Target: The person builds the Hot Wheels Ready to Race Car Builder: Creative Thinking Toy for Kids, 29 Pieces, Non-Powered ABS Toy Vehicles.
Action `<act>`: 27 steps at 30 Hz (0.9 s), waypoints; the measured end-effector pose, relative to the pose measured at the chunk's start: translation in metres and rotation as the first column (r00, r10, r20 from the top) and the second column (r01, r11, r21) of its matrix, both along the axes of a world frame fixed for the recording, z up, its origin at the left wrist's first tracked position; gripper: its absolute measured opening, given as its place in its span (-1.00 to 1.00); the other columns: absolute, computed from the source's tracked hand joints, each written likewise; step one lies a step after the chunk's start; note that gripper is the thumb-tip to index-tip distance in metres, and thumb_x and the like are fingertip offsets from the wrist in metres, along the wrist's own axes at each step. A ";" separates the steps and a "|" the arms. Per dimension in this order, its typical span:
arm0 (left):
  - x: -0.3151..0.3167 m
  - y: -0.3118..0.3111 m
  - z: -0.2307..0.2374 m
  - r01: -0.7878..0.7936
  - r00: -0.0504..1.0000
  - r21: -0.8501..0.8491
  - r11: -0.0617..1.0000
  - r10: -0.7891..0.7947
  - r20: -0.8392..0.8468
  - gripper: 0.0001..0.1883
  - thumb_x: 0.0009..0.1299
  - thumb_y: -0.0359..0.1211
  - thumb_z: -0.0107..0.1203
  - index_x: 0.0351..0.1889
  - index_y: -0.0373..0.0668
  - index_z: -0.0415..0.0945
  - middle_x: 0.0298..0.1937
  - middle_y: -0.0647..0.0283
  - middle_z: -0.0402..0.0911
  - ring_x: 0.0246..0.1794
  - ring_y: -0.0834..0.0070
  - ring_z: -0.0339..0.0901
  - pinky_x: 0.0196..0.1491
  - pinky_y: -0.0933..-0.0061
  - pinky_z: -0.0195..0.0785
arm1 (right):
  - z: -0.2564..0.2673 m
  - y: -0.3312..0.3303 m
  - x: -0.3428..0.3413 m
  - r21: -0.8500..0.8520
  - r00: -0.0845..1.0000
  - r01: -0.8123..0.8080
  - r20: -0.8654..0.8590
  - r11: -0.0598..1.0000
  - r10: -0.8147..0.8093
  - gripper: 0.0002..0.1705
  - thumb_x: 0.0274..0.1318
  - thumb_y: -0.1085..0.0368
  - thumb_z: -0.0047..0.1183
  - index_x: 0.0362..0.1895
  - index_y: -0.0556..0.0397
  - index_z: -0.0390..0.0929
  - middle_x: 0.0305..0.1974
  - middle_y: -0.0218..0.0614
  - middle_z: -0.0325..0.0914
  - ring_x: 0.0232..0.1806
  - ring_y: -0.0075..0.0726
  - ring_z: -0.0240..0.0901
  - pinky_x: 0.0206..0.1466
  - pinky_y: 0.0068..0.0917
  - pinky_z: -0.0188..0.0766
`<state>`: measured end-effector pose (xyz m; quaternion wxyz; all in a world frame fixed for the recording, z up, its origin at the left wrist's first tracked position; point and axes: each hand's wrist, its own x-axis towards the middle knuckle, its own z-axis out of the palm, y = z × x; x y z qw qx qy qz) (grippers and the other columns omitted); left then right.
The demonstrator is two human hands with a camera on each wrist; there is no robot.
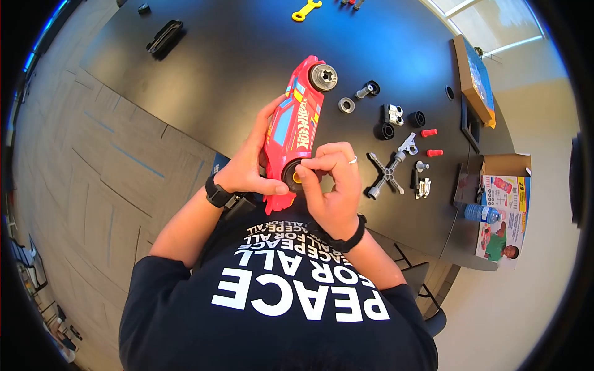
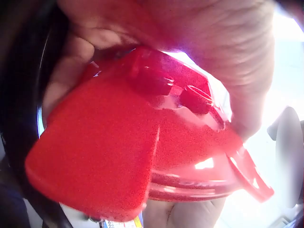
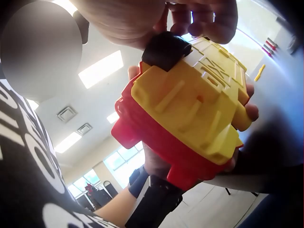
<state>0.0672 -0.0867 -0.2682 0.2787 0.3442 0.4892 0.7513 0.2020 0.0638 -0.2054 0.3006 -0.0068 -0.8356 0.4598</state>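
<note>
A red toy car is held up over the table's near edge, its decorated side facing up. My left hand grips it around the body from the left. Near the car's lower end, my right hand pinches a black tire at the wheel arch, with a yellow hub showing in its middle. A grey-rimmed wheel sits at the far end. The right wrist view shows the car's yellow underside and the tire standing out beside it. In the left wrist view, a red end panel fills the middle.
Right of the car lie a grey ring, black tires, a white engine-like part, red pegs and a grey cross-shaped tool. A yellow wrench lies far back; a bottle and printed box are right.
</note>
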 end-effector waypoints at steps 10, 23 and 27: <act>0.003 -0.002 -0.006 -0.021 0.998 -0.025 0.999 0.023 0.064 0.69 -0.04 0.19 0.78 0.87 -0.11 -0.24 0.65 0.06 0.34 0.62 0.25 0.43 0.63 0.14 0.30 | -0.003 0.148 0.070 0.215 0.771 0.565 0.208 0.797 -0.602 -0.84 0.43 0.42 0.36 0.03 0.11 0.75 -0.13 -0.47 0.66 -0.24 -0.58 0.51 -0.12 -0.55 0.50; 0.001 -0.003 -0.015 -0.013 0.999 -0.034 0.999 0.015 0.052 0.73 -0.11 0.34 0.77 0.86 -0.06 -0.23 0.51 -0.13 0.43 0.14 0.22 0.75 0.18 0.14 0.68 | -0.016 0.204 0.138 0.328 0.502 0.715 0.374 0.618 -0.780 -0.62 0.13 0.42 0.52 0.04 0.07 0.75 -0.10 -0.20 0.76 -0.22 -0.13 0.63 -0.04 -0.19 0.58; -0.001 -0.006 -0.015 0.071 0.995 -0.037 0.997 -0.068 0.067 0.68 -0.04 0.22 0.77 0.87 -0.10 -0.23 0.65 0.02 0.33 0.59 0.25 0.45 0.56 0.11 0.42 | -0.027 0.202 0.131 0.550 0.538 0.583 0.291 0.598 -0.791 -0.57 -0.07 0.49 0.60 -0.07 0.12 0.72 -0.05 -0.07 0.75 0.00 0.22 0.69 0.07 -0.02 0.61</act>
